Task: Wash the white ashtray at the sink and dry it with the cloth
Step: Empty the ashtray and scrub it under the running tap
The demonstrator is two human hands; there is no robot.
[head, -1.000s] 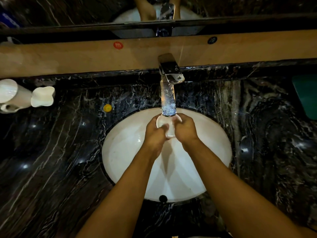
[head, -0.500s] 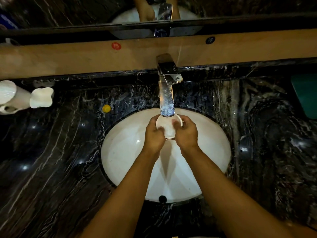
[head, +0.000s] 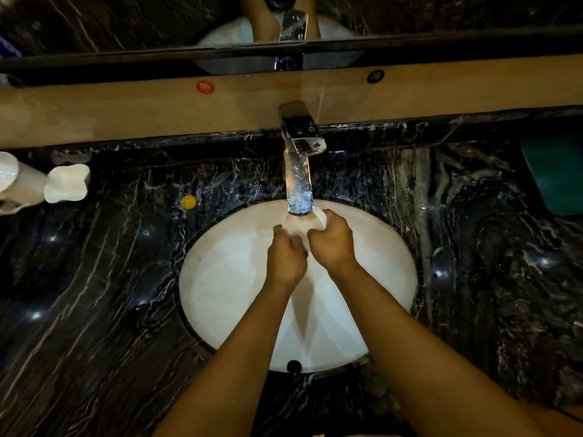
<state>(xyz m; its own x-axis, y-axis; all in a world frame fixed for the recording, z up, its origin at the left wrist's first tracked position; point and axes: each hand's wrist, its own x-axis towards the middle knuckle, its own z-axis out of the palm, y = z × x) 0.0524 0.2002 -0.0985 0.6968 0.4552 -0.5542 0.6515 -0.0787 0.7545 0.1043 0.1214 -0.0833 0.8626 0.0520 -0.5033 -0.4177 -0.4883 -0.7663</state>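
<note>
Fingers (head: 329, 216) of the right hand (head: 334, 244) curl over the far rim of the white ashtray (head: 303, 223), gripping it from the right, while the left hand (head: 285, 260) closes on its near left edge, knuckles up and fingertips tucked out of sight beneath it. The two hands nearly touch in the middle, and the ashtray sits between them above the back of the white oval sink (head: 227, 279), right under the spout of the chrome tap (head: 299, 140). Water (head: 299, 190) runs in a bright, bubbly column straight onto the ashtray's top. Most of the piece is hidden by the hands and the stream, so only a pale curve of rim shows. Both forearms reach in from the near edge over the basin, and the dark overflow hole (head: 294, 366) sits at the near wall. The black marble counter (head: 94, 294) around the basin glistens with splashes. Off to the left stand a white wavy-edged dish (head: 67, 183) and a white jug (head: 12, 184), with a small yellow object (head: 188, 202) lying closer to the sink. Something teal (head: 555, 175) shows at the right edge.
</note>
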